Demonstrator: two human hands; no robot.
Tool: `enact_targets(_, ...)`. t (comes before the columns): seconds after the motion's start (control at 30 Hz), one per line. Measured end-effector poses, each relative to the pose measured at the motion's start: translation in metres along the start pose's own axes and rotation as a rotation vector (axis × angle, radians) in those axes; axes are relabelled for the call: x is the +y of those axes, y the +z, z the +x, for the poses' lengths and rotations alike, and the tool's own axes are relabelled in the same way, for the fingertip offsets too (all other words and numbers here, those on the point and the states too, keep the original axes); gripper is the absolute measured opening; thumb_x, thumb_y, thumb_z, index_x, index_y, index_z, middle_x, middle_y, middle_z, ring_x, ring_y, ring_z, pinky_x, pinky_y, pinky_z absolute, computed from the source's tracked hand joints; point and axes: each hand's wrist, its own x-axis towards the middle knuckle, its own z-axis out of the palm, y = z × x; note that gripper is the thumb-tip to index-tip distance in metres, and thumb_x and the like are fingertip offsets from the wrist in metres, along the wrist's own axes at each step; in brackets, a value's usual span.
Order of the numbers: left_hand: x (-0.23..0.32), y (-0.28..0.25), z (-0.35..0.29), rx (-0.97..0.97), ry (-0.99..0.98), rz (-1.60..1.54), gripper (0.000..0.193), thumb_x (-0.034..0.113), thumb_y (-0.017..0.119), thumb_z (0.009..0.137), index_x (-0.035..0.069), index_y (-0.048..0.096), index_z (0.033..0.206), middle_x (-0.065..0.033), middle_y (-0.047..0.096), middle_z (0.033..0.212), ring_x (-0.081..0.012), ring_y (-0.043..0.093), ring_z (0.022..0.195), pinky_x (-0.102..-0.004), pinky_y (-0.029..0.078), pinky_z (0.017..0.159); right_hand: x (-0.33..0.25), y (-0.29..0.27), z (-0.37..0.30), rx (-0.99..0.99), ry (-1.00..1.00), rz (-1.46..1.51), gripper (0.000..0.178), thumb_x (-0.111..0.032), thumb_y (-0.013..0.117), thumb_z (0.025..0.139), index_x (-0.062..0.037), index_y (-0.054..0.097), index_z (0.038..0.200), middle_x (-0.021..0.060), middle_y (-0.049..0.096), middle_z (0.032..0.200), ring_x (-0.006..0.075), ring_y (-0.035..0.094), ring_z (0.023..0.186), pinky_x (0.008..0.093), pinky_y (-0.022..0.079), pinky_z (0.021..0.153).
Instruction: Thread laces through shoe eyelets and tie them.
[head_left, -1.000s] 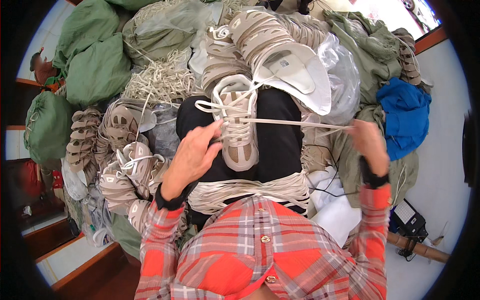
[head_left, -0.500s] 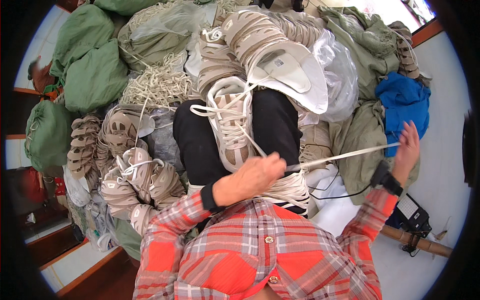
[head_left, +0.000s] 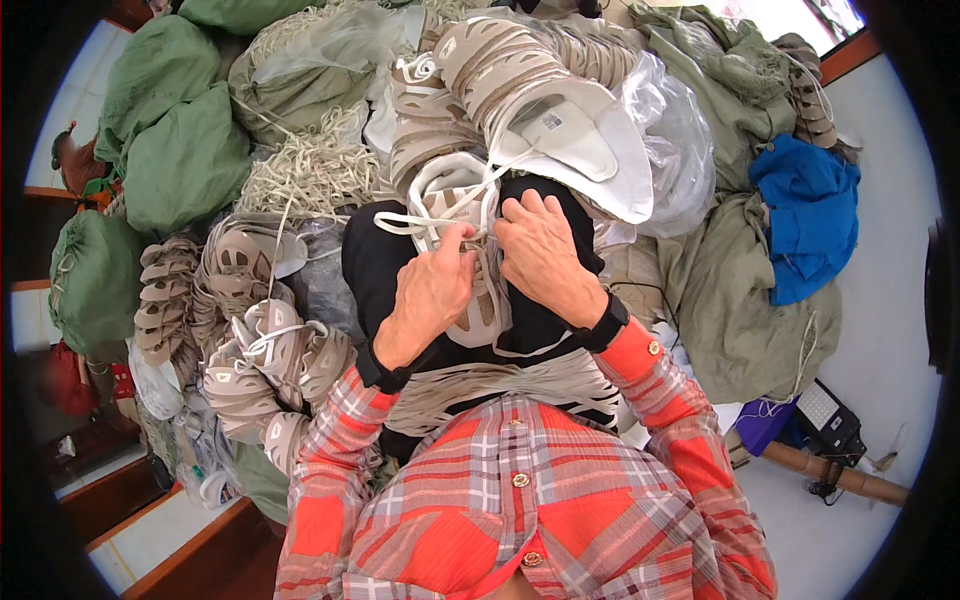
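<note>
A beige shoe upper [head_left: 455, 200] lies on my lap, over black trousers [head_left: 375, 265], with a white lace [head_left: 400, 222] threaded through it. My left hand [head_left: 430, 295] and my right hand [head_left: 540, 255] are both on the shoe, side by side, fingers pinching the lace near its middle. A lace loop hangs off the shoe's left side. A bundle of loose white laces [head_left: 500, 385] lies across my lap, close to my red plaid shirt.
Stacks of beige shoe uppers [head_left: 250, 330] lie at my left and ahead [head_left: 480, 70]. Green sacks [head_left: 180, 140] stand at the far left, a pile of cord [head_left: 310, 170] beside them. A clear plastic bag [head_left: 670, 140], olive cloth [head_left: 730, 290] and blue cloth [head_left: 805, 215] are at the right.
My right hand, which was stretched far right pulling the lace taut, has come back to the shoe. My left hand has moved up from the lap onto the shoe.
</note>
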Motion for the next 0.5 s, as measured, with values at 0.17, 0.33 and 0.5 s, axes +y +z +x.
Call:
enact_targets(0.17,-0.011,-0.009,0.009,-0.116,0.044,-0.185,0.024,0.014,0.051,0.091,0.006,0.049,0.113,-0.0178,0.059,0.06,-0.0344,0.063,0.06,-0.0408,0.047,0.056,0.0,0.004,0.008,-0.08,-0.076,-0.032,0.008,-0.015,0.063,0.062,-0.0069,0.063,0.065,0.0085,0.055,0.077,0.0251,0.049,0.083,0.0376,0.034,0.071)
enact_targets(0.33,-0.026,-0.02,0.017,-0.396,-0.108,-0.539,0.025,0.014,0.046,0.093,0.003,0.048,0.116,-0.01,0.059,0.057,-0.0215,0.063,0.057,-0.0323,0.046,0.058,-0.012,0.013,0.007,-0.028,0.015,-0.135,0.008,-0.014,0.062,0.064,-0.0065,0.063,0.068,0.0095,0.056,0.077,0.0266,0.05,0.082,0.0382,0.034,0.072)
enact_targets(0.5,-0.041,-0.033,0.027,-0.617,-0.007,-0.524,0.038,0.014,0.037,0.098,0.006,0.041,0.135,-0.0047,0.061,0.066,-0.0103,0.059,0.054,-0.0249,0.045,0.054,-0.006,0.006,-0.006,0.029,0.077,0.038,0.02,-0.002,0.059,0.065,-0.0044,0.057,0.085,0.0109,0.056,0.077,0.0276,0.05,0.08,0.0389,0.035,0.072)
